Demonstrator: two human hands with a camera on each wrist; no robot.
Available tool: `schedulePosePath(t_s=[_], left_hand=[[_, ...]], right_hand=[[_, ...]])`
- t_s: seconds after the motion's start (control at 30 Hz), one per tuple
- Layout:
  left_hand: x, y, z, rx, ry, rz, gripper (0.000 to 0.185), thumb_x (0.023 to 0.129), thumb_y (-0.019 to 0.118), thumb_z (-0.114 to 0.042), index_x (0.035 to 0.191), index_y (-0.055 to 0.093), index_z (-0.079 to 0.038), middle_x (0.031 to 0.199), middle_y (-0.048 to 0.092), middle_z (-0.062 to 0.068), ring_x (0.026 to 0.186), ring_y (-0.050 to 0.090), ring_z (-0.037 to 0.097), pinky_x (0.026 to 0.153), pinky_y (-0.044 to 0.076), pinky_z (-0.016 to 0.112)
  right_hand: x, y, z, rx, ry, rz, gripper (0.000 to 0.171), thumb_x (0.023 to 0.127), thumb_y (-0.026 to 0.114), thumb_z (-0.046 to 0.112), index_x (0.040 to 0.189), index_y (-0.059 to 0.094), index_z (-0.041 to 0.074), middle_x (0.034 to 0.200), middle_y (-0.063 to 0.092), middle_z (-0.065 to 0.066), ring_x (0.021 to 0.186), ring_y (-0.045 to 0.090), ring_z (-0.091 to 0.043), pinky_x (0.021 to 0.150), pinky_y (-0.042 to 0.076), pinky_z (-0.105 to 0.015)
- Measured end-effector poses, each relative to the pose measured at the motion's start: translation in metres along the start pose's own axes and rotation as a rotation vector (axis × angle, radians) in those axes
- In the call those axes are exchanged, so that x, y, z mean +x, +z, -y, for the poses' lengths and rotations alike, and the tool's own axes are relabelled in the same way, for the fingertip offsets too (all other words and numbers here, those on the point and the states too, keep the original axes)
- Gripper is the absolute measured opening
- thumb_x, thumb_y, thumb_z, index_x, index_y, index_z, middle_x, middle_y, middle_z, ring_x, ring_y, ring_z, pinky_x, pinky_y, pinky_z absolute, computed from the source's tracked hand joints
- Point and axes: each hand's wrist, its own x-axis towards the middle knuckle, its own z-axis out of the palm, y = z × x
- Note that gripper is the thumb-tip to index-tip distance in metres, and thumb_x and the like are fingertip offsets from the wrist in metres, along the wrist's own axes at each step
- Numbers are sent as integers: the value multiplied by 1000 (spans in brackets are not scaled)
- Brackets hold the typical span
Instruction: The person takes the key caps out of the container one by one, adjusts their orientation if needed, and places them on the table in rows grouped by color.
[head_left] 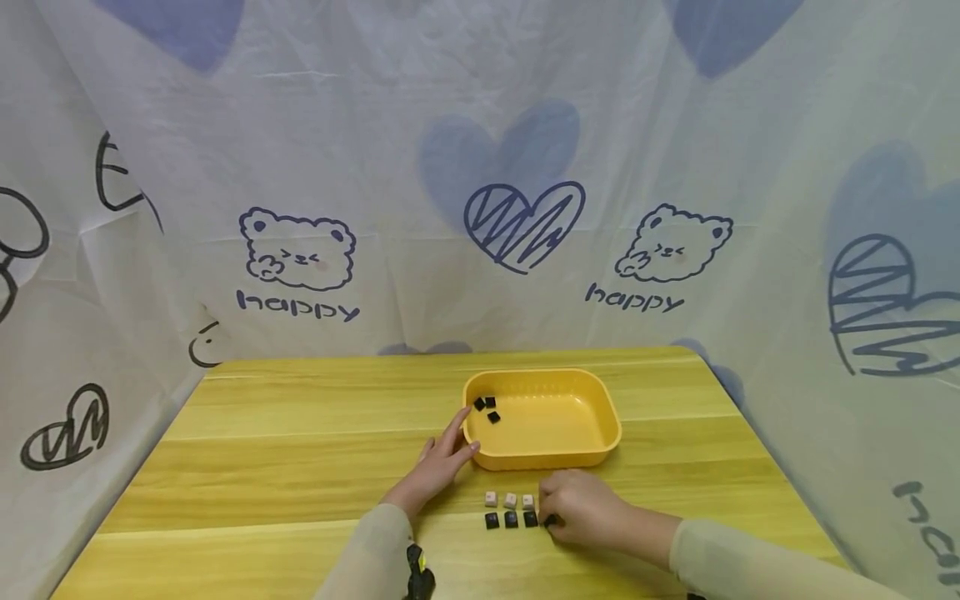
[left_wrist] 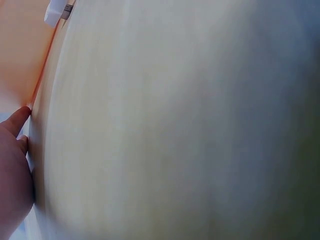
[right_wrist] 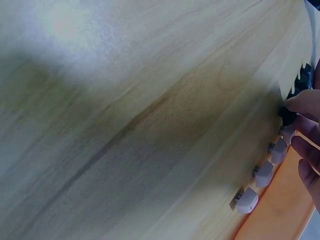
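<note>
My left hand (head_left: 441,467) rests with fairly straight fingers against the left side of a yellow tray (head_left: 547,460); in the left wrist view, fingers (left_wrist: 19,120) touch its orange-looking wall. Three black keycaps (head_left: 493,417) lie inside the tray at its left end. In front of it, white keycaps (head_left: 511,501) form a row, with black keycaps (head_left: 512,520) in a second row nearer me. At the right end of the black row, my right hand (head_left: 581,508) pinches a black keycap (right_wrist: 287,116) between thumb and finger, low at the tabletop. Part of the white row is hidden behind this hand.
The wood-grain table (head_left: 300,467) extends to both sides of the tray. A pale curtain (head_left: 420,275) printed with hearts and bears hangs behind the table and along its sides.
</note>
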Motion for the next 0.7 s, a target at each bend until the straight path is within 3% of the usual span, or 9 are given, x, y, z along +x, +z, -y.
schedulePosePath(t_s=[0.33, 0.7], left_hand=[[-1, 0, -2, 0, 5, 4, 67, 104, 47, -37, 158, 10, -27, 154, 31, 19, 143, 25, 32, 113, -10, 55], [0, 0, 0, -4, 8, -3, 67, 104, 47, -37, 158, 11, -27, 154, 32, 19, 144, 23, 32, 113, -11, 55]], right_hand=[[2, -2, 1, 7, 31, 13, 13, 71, 81, 16, 81, 74, 21, 80, 58, 15, 75, 53, -2, 73, 49, -24], [29, -41, -2, 52, 7, -3, 11, 77, 82, 17, 85, 76, 17, 83, 62, 12, 78, 58, -4, 74, 52, -25]])
